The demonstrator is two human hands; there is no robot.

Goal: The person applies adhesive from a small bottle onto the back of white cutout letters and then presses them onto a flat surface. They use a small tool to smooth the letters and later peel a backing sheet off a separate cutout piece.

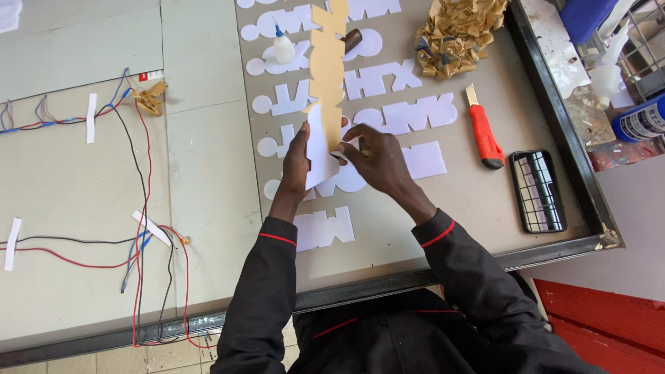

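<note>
My left hand (296, 163) grips a white cut-out plastic piece (317, 147) with a long tan backing paper strip (327, 62) rising from it toward the far side of the table. At the piece's right edge, my right hand (377, 158) pinches the tan strip where it meets the white. Both hands hover just above the grey table (457, 201). Several white cut-out shapes (409, 114) lie in rows on the table around and under the hands.
A small glue bottle (282, 47) stands at the back, a crumpled heap of tan backing paper (457, 31) to the right. An orange utility knife (483, 131) and a dark phone (537, 190) lie right. Red, black and blue wires (142, 208) taped on the left panel.
</note>
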